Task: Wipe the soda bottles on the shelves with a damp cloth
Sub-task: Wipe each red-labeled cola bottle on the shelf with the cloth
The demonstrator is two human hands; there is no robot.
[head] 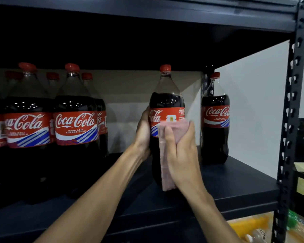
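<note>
Two hands are on one Coca-Cola bottle, which is upright near the front of the dark shelf, red cap on. Left hand is wrapped round the bottle's left side at label height, fingers curled behind it. Right hand is curved round the front-right side, with a pink cloth pinned under thumb and fingers; the cloth's loose end hangs down toward the base. Base contact with the shelf cannot be told. One more bottle is stood further back on the right, apart. A group of bottles is packed on the left. Perforated steel upright is seen at the right edge.
</note>
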